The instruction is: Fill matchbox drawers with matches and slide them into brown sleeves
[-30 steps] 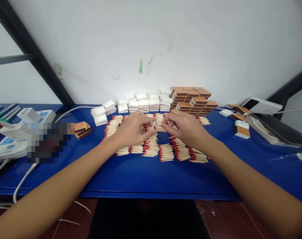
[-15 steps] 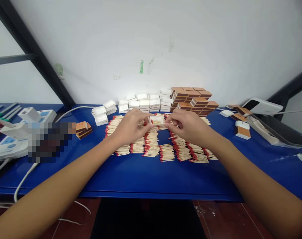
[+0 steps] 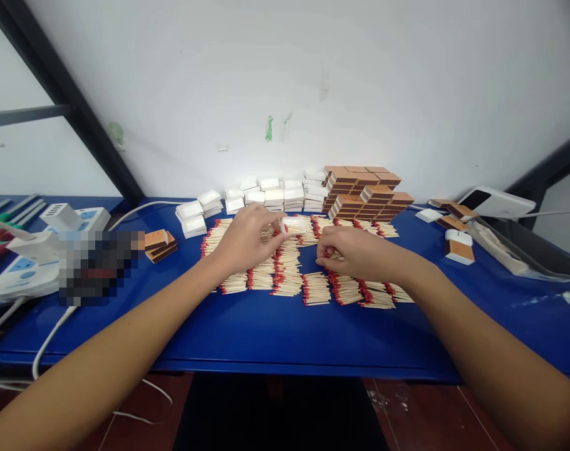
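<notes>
Between the thumb and fingers of my left hand (image 3: 253, 237) is a small white matchbox tray (image 3: 294, 224), tilted above the table, with a few matches inside. My right hand (image 3: 353, 252) is lower and to the right of the tray, fingers pinched together over the rows of red-tipped matches (image 3: 346, 289). Its fingertips are at the matches; whether they grip any is hidden. More bundles of matches (image 3: 285, 275) lie in rows under and around both hands.
White matchbox trays (image 3: 273, 194) are stacked along the wall, beside stacked brown matchboxes (image 3: 360, 188). Loose matchboxes (image 3: 160, 244) lie at left, others (image 3: 460, 250) at right. A power strip (image 3: 26, 269) with cables stands far left, a white device (image 3: 496, 202) far right.
My right hand has moved away from the tray, down and slightly right to the matches on the table. My left hand still holds the tray in about the same place.
</notes>
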{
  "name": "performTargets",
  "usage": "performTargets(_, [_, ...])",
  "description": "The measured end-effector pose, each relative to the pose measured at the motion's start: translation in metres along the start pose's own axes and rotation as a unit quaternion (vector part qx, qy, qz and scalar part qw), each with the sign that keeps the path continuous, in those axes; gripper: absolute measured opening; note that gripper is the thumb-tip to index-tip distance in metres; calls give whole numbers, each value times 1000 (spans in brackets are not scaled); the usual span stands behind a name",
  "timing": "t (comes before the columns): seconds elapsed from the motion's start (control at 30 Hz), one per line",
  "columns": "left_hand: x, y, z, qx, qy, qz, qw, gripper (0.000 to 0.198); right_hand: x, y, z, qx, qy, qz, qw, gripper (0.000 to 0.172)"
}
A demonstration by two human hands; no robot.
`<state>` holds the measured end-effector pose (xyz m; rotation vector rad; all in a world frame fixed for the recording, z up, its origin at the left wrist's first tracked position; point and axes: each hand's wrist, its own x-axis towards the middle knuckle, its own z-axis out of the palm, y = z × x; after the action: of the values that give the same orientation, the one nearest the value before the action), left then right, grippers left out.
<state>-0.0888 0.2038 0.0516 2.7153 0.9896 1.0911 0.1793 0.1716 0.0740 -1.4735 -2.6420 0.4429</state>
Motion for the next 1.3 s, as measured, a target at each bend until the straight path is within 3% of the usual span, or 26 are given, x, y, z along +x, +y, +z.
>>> performTargets(0.13, [0,0,0,4,1,3,1000,25,0,1,1,13,22,-34,999,13])
performTargets(0.3, [0,-1,1,6,2,0,1000,27,-2,0,2,57,-10,-72,996,20])
performTargets(0.67, [0,0,0,10,-6,2,1000,19,-2,-4,1,59,-30,-65,996,26])
performTargets(1.3, [0,1,0,17,-14,0,1000,22,-4,-8,4,39,-19,-78,996,15])
